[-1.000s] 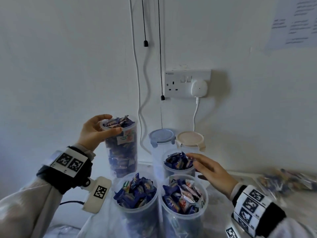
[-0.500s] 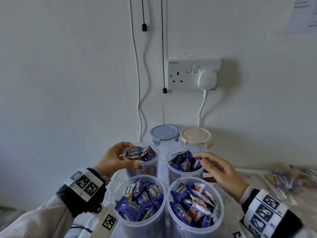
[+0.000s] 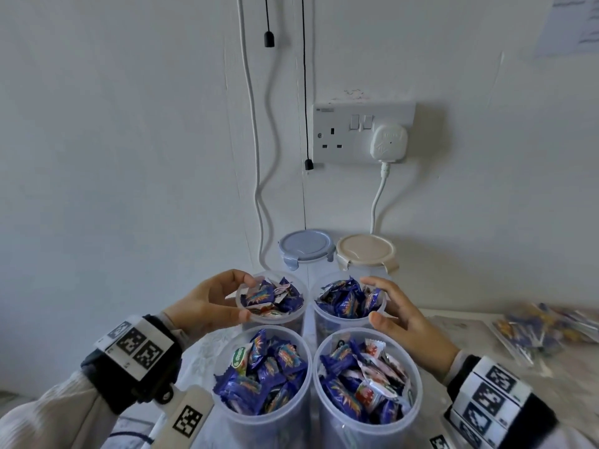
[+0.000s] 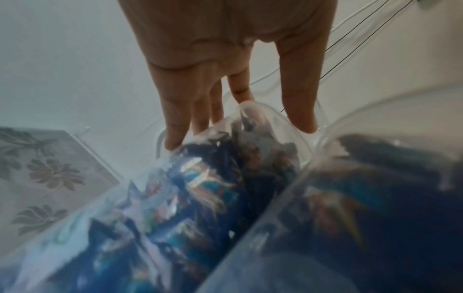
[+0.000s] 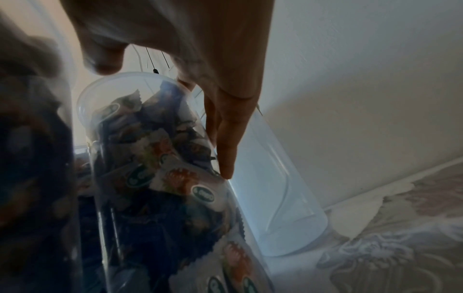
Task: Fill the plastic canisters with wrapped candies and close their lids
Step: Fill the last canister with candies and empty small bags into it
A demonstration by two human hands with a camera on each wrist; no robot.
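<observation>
- Standing in a tight square on the table (image 3: 453, 322) are four open canisters heaped with wrapped candies (image 3: 259, 374); two lidded canisters sit behind them against the wall, one with a blue lid (image 3: 306, 246), one with a beige lid (image 3: 365, 252).
- The left hand (image 3: 207, 306) grasps the rear-left canister (image 3: 270, 299) at its rim, thumb on the near side and fingers curled over the far edge.
- The right hand (image 3: 402, 319) curves round the outer wall of the rear-right canister (image 3: 348, 303), fingers relaxed; whether it truly grips is hard to say, so I judge it released, merely touching.
- Handling, as a judgement: the clear walls look thin, smooth and a little slippery, and a full canister is tall and likely top-heavy.
- Taking hold mid-wall with a full wrap looks steadier than pinching the rim; the candies are light, crinkly and loose, so tilting may spill them.
- No loose lids are in view.
</observation>
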